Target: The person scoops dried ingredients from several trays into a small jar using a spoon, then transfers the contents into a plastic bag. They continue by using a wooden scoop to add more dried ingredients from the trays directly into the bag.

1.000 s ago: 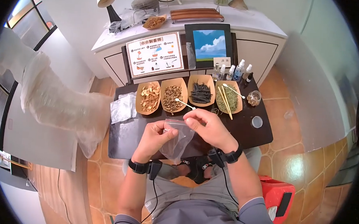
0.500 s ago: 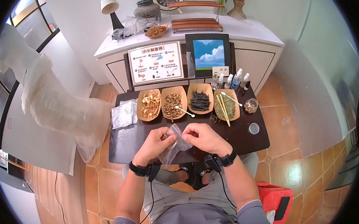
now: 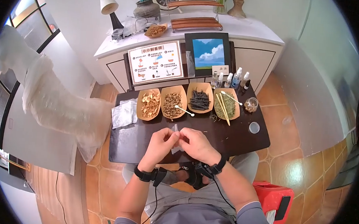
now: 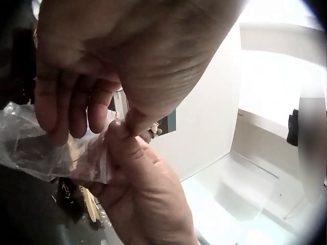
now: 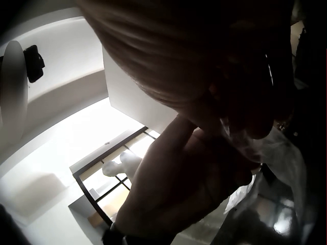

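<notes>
A tiled floor [image 3: 98,185] spreads round a dark surface [image 3: 243,143], and a white cabinet [image 3: 253,59] stands beyond its far edge. Four cardboard trays [image 3: 175,90] of dried stuff line up along the far side, with pale packets [image 3: 124,114] by the left edge.

Over the middle of the near edge, the left hand [image 3: 161,142] and right hand [image 3: 196,143] meet, fingers bent and tips nearly together. Each seems to pinch a clear plastic bag [image 4: 30,148] between thumb and fingers, though the wrist views hide some fingertips. The bag hangs between the hands, crumpled and above the surface.

It should weigh almost nothing, limp and slick, apt to crease or slide, its thin layers likely clinging. It is best held by the rim of its mouth, a wall to each thumb and finger; a hard pull could stretch or tear it.

Small bottles [image 3: 237,79] crowd the far right corner; a little jar [image 3: 251,105] sits by the right edge.
</notes>
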Demonstrator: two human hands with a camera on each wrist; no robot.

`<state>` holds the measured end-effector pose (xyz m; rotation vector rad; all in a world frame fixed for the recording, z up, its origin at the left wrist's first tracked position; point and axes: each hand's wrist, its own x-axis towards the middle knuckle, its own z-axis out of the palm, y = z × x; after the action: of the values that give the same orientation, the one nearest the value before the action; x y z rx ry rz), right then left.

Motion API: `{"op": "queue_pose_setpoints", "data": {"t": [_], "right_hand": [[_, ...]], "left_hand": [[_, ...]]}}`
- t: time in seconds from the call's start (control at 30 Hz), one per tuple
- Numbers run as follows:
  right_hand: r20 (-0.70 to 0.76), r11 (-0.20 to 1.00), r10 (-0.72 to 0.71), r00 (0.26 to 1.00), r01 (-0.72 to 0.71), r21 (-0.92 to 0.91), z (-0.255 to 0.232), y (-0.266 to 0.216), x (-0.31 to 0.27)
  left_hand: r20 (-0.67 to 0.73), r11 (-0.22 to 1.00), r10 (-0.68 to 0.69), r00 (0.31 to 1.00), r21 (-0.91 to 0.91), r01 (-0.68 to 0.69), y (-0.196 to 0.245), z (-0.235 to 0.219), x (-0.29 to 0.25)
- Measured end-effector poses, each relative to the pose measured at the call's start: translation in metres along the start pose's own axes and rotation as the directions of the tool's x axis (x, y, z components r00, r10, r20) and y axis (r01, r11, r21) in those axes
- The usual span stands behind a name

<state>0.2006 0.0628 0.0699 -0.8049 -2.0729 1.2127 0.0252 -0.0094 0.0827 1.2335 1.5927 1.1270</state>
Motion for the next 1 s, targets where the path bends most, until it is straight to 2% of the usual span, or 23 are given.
{"op": "queue_pose_setpoints", "data": {"t": [0.07, 0.13, 0.23, 0.3, 0.4, 0.53, 0.67, 0.7, 0.87, 0.93, 1.0], "right_hand": [[0.031, 0.998, 0.005, 1.000, -0.008, 0.068, 0.002, 0.004, -0.005], [0.079, 0.967, 0.042, 0.996, -0.060, 0.248, 0.002, 0.006, -0.008], [0.084, 0.956, 0.104, 0.991, -0.123, 0.268, 0.002, 0.008, -0.008], [0.060, 0.968, 0.088, 0.994, -0.100, 0.230, 0.001, 0.006, -0.008], [0.022, 0.981, 0.058, 0.998, -0.061, 0.184, 0.000, 0.001, -0.008], [0.011, 0.982, 0.035, 0.999, -0.037, 0.184, -0.003, -0.005, -0.010], [0.054, 0.952, 0.036, 0.998, -0.051, 0.301, -0.006, -0.008, -0.013], [0.065, 0.955, 0.064, 0.996, -0.079, 0.284, -0.008, -0.008, -0.013], [0.026, 0.971, 0.103, 0.994, -0.106, 0.214, -0.013, -0.010, -0.009], [0.079, 0.995, 0.090, 0.993, -0.094, 0.045, -0.015, -0.007, -0.007], [0.038, 0.996, 0.086, 0.996, -0.086, -0.003, -0.013, -0.013, -0.008]], "left_hand": [[0.036, 0.984, -0.093, 0.995, -0.148, 0.097, -0.008, -0.003, -0.001], [0.072, 0.989, -0.103, 0.992, -0.101, 0.110, -0.013, -0.006, -0.004], [0.106, 0.989, -0.125, 0.986, -0.063, 0.132, -0.001, -0.008, -0.007], [0.151, 0.990, -0.090, 0.984, -0.090, 0.104, -0.007, -0.008, -0.007], [0.136, 0.998, -0.056, 0.989, 0.004, 0.056, -0.011, -0.012, -0.005], [0.128, 1.000, -0.031, 0.991, 0.003, 0.031, -0.006, -0.012, -0.008], [0.111, 0.986, -0.012, 0.994, -0.166, 0.031, -0.011, -0.008, -0.009], [0.103, 0.972, 0.001, 0.995, -0.235, 0.024, -0.011, -0.007, -0.009], [0.139, 0.977, 0.063, 0.988, -0.212, -0.033, -0.012, -0.006, -0.007], [0.140, 0.972, 0.085, 0.986, -0.230, -0.050, -0.012, -0.006, -0.007], [0.118, 0.996, 0.057, 0.991, -0.081, -0.048, -0.013, -0.006, -0.008]]}}
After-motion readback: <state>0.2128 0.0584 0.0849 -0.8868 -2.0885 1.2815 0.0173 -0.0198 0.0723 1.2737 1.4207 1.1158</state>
